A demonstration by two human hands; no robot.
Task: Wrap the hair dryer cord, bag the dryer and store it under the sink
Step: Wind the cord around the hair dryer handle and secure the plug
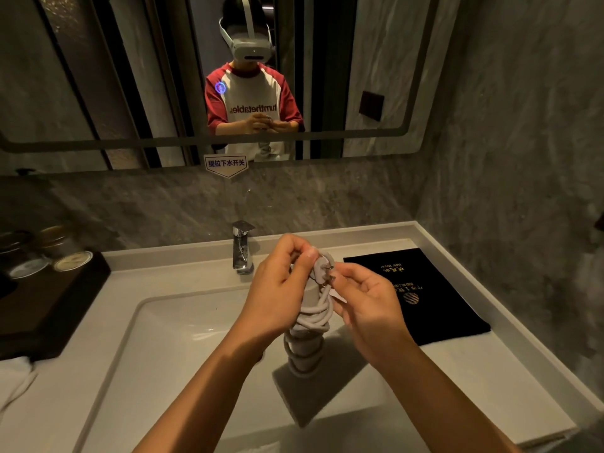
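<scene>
A grey hair dryer [310, 387] hangs head-down over the sink [183, 322], its handle pointing up between my hands. The grey cord [313, 317] is coiled in several turns around the handle. My left hand [277, 289] grips the top of the handle and pins the cord with the thumb. The fingertips of my right hand [369, 308] pinch the plug [323, 269] at the cord's end, beside the handle top. A black dryer bag [434, 295] with gold print lies flat on the counter to the right.
A chrome faucet [242, 248] stands behind the basin. At the left, a dark wooden tray [49, 308] holds glass jars [65, 250]. White cloth [16, 377] lies at the counter's front left. A mirror [327, 76] covers the wall above and a marble wall closes the right side.
</scene>
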